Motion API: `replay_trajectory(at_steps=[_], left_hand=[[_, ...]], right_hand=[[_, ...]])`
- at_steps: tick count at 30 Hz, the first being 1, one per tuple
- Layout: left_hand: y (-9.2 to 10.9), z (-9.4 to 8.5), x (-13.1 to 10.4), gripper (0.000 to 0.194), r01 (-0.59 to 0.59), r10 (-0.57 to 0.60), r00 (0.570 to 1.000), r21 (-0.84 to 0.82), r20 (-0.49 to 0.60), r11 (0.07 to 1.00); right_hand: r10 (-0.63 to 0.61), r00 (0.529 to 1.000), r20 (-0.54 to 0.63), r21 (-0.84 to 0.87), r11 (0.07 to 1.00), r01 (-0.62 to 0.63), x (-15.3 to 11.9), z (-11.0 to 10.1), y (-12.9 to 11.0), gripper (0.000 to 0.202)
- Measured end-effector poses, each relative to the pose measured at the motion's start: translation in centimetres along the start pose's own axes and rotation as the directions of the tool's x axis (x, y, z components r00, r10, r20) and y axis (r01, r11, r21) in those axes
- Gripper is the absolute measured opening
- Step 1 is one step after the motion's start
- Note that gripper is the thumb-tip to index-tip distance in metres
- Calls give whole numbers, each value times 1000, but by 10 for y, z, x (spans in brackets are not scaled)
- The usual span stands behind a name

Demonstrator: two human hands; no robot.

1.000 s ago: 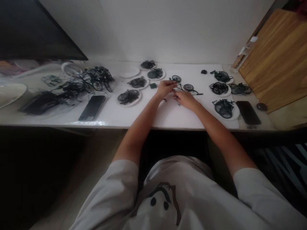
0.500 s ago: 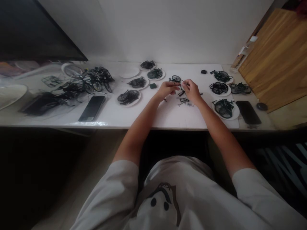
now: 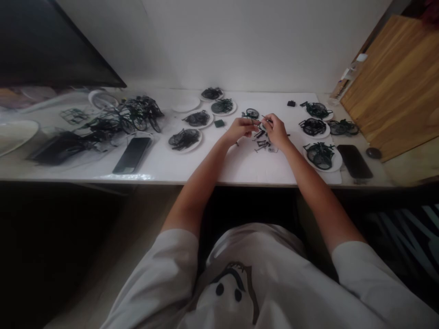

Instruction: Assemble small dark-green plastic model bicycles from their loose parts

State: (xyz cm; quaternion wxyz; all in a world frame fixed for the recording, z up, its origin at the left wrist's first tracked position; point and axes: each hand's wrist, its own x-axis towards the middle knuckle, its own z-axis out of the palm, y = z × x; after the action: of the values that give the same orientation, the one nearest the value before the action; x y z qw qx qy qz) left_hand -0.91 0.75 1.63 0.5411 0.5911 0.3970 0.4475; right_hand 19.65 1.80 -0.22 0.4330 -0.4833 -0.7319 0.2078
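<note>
Above the white board, my left hand (image 3: 240,129) and my right hand (image 3: 275,130) meet almost fingertip to fingertip. Both are closed in a pinch on a small dark model bicycle part (image 3: 264,117), largely covered by the fingers. Just behind them lies a model bicycle wheel (image 3: 253,113) with other dark pieces. Loose black bicycle parts (image 3: 262,145) are scattered on the board below my right hand. A small dark green block (image 3: 219,123) sits left of my left hand.
White plates of bicycle parts stand left (image 3: 198,137) and right (image 3: 338,160). Assembled model bicycles (image 3: 140,114) crowd the left side, near a phone (image 3: 132,155). Another phone (image 3: 355,161), a bottle (image 3: 350,77) and a wooden panel (image 3: 394,87) are on the right.
My hands stay at the same spot, with their fingertips shifted slightly closer together. The plates and loose parts have not moved.
</note>
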Motion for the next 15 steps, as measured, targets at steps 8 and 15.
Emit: replay_trajectory(at_steps=[8, 15], left_hand=[[-3, -2, 2, 22, 4, -4, 1000, -17, 6, 1000], [-2, -2, 3, 25, 11, -11, 1000, -23, -7, 1000]], right_hand=[[-10, 1000, -19, 31, 999, 10, 0, -2, -2, 24], [-19, 1000, -7, 0, 1000, 19, 0, -2, -3, 28]])
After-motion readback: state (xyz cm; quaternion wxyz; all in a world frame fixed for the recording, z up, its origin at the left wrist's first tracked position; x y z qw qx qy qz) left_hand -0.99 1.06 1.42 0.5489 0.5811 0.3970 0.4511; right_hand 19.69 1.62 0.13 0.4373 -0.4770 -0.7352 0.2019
